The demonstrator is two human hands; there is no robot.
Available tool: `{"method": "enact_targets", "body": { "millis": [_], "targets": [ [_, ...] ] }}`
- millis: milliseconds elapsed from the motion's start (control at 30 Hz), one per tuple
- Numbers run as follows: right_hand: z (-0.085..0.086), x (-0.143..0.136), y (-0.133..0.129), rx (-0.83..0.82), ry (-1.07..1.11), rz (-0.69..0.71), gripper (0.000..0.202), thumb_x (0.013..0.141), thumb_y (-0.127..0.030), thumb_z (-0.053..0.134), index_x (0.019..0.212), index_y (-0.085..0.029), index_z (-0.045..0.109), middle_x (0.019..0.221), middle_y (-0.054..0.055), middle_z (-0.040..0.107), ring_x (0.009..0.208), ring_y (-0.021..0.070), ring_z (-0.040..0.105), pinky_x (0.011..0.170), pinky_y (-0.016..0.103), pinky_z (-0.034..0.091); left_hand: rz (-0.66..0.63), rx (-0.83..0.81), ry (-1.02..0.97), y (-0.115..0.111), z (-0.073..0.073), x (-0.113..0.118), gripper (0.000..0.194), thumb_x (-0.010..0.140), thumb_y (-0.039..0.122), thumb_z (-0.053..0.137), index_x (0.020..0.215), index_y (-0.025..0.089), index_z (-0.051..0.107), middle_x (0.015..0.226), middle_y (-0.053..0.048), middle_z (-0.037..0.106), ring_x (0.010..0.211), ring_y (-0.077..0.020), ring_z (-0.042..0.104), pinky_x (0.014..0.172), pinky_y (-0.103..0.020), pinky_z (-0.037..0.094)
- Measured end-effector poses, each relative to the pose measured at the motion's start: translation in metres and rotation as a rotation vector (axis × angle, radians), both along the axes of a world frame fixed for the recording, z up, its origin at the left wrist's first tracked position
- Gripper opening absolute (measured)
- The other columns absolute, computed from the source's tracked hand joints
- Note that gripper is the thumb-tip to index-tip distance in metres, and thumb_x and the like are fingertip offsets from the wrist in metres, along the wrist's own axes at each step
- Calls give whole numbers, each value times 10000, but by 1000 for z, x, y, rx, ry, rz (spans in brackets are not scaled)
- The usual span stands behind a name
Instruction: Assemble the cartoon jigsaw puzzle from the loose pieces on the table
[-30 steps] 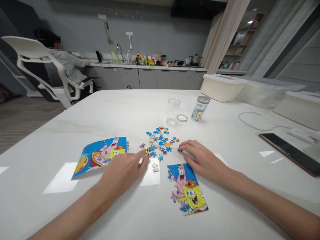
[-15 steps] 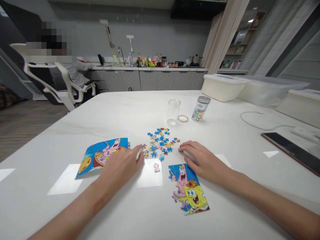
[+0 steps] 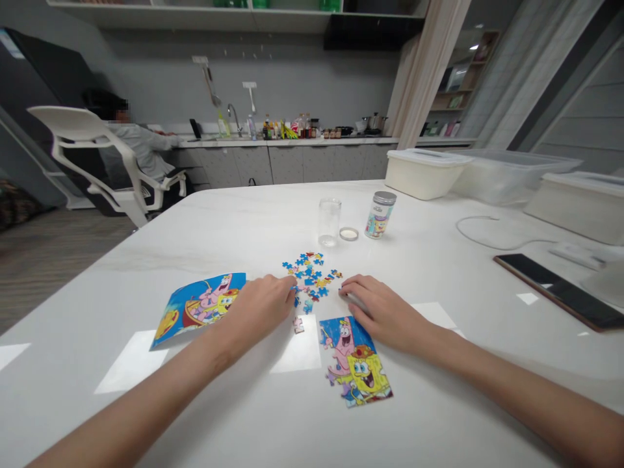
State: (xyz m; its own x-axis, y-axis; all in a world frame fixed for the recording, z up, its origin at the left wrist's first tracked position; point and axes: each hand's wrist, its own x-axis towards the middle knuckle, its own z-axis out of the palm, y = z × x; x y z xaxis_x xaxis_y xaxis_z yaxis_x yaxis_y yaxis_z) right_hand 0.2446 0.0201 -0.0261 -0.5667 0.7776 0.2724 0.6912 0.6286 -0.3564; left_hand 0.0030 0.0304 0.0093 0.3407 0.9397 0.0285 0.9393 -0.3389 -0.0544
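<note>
Loose puzzle pieces (image 3: 312, 278) lie in a pile mid-table. My left hand (image 3: 267, 300) is closed at the pile's left edge, its fingertips over some pieces; whatever it pinches is hidden. At the pile's right side rests my right hand (image 3: 377, 304), fingers bent and thumb apart, nothing seen between them. Below it lies a partly joined puzzle (image 3: 358, 364) with a pink and a yellow cartoon figure. One single pink piece (image 3: 298, 325) sits between the pile and my left forearm. A curled picture sheet (image 3: 199, 304) is left of my left hand.
Behind the pile stand a clear jar (image 3: 329, 222), its ring-like lid (image 3: 348, 234) and a printed can (image 3: 380, 214). A phone (image 3: 560, 292), a cable (image 3: 487, 244) and a lidded white box (image 3: 426, 174) are at the right. A person (image 3: 141, 149) sits back left.
My left hand has moved right, farther over the pile's left edge. My right hand stays beside the pile. The view has shifted slightly, showing more of the upper shelf.
</note>
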Motion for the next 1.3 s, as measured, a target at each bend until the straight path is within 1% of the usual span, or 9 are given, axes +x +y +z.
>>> {"method": "enact_targets", "body": {
  "millis": [133,233,433,633,733,867,1000,1133,1300],
  "targets": [
    [1,0,-2,1,-9,0,243,867,-111,455,1086,-182,533,1140,106,579,1045,246,539,882,431,466,25,46,-45,33,5,4,313,886,253,400,1014,194,679,849,-103,698,779,-224,649,657,-300,459],
    [1,0,-3,7,-7,3,246,870,-112,452,1090,-185,534,1137,107,582,1042,247,541,878,428,470,38,47,-175,55,5,0,311,876,269,416,994,195,695,816,-78,702,801,-213,640,693,-288,462],
    [0,0,-3,14,-5,5,233,880,-115,446,1089,-177,530,1133,106,580,1049,239,537,897,416,470,43,12,-306,67,-6,-5,328,887,296,420,1017,182,698,737,-60,701,773,-223,642,719,-306,467],
    [0,-1,-3,-1,-6,-14,225,888,-114,438,1084,-177,530,1122,96,586,1032,229,543,893,409,470,-5,-52,-349,94,-4,10,324,882,324,465,1039,180,709,890,-82,724,829,-207,644,767,-289,457],
    [2,-1,-1,-22,28,-75,219,895,-99,402,1047,-176,540,1086,89,593,990,213,562,888,399,472,-4,-112,-357,106,-5,14,349,833,359,559,1077,155,704,900,-102,722,829,-220,646,752,-290,459],
    [2,1,2,-5,22,-173,207,876,-90,395,969,-167,564,1048,97,592,962,226,568,874,415,474,-19,-182,-370,106,-10,13,283,802,363,596,988,199,733,772,-54,708,746,-206,642,687,-278,451],
    [0,2,3,37,-1,-140,258,852,-65,396,1024,-165,560,1059,101,599,983,241,561,866,428,475,-2,-166,-419,102,-11,14,256,788,356,611,935,173,714,796,-58,694,736,-188,629,685,-267,442],
    [-2,2,1,35,-12,-51,309,856,-55,386,1093,-159,556,1144,109,594,1047,237,550,889,426,474,22,-148,-476,98,1,10,237,783,356,613,858,149,702,823,-73,692,718,-170,611,661,-256,428],
    [-4,2,1,42,-28,-40,288,878,-78,394,1087,-150,578,1132,113,601,1039,236,561,896,431,479,43,-226,-577,78,21,-15,321,766,437,606,827,140,711,743,-56,690,615,-146,558,558,-244,379]
  ]
}}
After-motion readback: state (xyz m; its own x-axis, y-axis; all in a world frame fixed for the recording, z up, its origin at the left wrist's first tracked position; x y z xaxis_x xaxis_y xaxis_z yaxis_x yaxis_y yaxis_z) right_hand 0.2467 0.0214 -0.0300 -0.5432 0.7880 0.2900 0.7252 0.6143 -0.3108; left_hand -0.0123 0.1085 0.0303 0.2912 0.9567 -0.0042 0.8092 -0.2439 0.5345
